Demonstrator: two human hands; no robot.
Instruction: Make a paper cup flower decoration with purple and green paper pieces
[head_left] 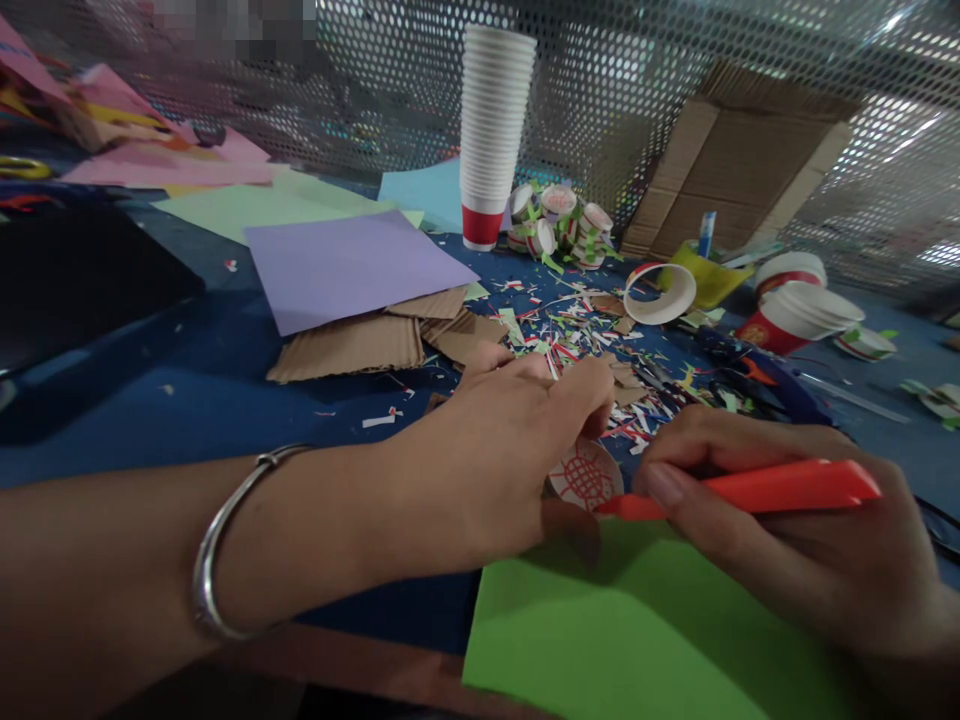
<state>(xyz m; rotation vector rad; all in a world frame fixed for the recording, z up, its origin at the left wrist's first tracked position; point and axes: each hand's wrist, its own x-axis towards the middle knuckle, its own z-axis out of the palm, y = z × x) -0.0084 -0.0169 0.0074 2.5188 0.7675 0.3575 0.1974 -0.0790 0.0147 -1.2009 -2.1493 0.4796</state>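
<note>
My left hand (pixel 502 450) closes its thumb and fingers round a small white paper cup bottom (pixel 583 478), which carries a red line drawing. Part of that piece is hidden behind my fingers. In my right hand (pixel 795 530) a red marker (pixel 757 490) is gripped, its tip at the lower edge of the white disc. Beneath both hands lies a green sheet of paper (pixel 600 640) near the table's front edge.
A tall stack of paper cups (pixel 496 130) stands at the back, beside small decorated cup pieces (pixel 555 225). Paper scraps (pixel 555 330) litter the middle. Purple paper (pixel 352 265) rests on cardboard pieces (pixel 352 345). Cut cups (pixel 799 315) lie right, before a cardboard sheet (pixel 739 170).
</note>
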